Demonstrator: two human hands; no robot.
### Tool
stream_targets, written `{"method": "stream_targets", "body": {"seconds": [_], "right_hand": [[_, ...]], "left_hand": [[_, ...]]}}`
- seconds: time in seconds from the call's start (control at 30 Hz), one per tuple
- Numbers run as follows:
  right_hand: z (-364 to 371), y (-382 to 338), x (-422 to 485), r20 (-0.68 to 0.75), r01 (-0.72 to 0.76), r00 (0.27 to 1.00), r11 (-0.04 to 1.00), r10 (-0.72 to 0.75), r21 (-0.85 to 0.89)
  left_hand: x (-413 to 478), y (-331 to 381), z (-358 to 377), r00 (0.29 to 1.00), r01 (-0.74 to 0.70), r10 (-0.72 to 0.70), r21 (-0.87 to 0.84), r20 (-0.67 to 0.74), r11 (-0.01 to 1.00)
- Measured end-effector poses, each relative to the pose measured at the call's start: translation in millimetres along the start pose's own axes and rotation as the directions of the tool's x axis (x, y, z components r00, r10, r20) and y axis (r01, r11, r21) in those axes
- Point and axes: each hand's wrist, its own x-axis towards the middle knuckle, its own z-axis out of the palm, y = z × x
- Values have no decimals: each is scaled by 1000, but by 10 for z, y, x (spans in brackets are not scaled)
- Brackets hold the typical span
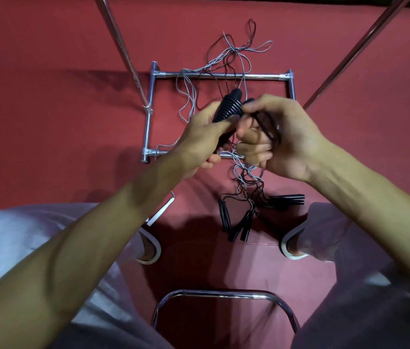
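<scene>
The left hand [206, 137] grips a black skipping-rope handle [229, 107], its thumb laid along the side and its fingers wrapped round the lower end. The handle is thick in the middle, ringed with close raised ribs, and narrows to a smooth rounded tip that points up and away from the person. It is held in the air above the red floor [48, 122], in front of the knees and over the near side of a chrome tube frame [221, 76] that lies flat on the floor.

The right hand [281, 137] touches the handle's side; its fingers are curled in, pinching a thin black cord against the palm. From both hands a tangle of cords [244, 172], grey and black, hangs down and also trails away across the frame in loose loops.

Below the hands the cords end in several slim black handles [239, 222] that lie on the floor between two white-soled shoes [148, 250]. A white stick-shaped piece [161, 212] lies near the left knee. Two chrome poles [123, 54] slant in from the upper corners, and a bent chrome chair tube [219, 293] shows at the bottom.
</scene>
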Motion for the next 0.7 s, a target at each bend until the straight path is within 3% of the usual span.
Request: {"method": "stream_targets", "body": {"seconds": [0.1,0.17,0.23,0.43,0.53,0.7], "right_hand": [[39,36,0,165,46,986,998,-39,-42],[2,23,-21,121,136,986,979,-118,-149],[-50,-30,-48,25,217,976,943,-218,-254],[-148,-47,-14,-74,320,922,854,-381,-412],[-131,-6,0,-86,296,922,830,-378,-472],[-171,-41,18,-207,218,920,875,-332,-432]], "left_hand": [[-5,-4,-6,980,172,-137,-263,145,949],[-41,39,-9,942,265,-164,-346,293,900],[-59,89,-8,923,301,-168,-378,347,876],[-69,148,26,943,332,-290,-422,161,844],[-101,158,35,938,344,-290,-419,190,840],[-144,198,29,938,346,-312,-477,152,808]]}}
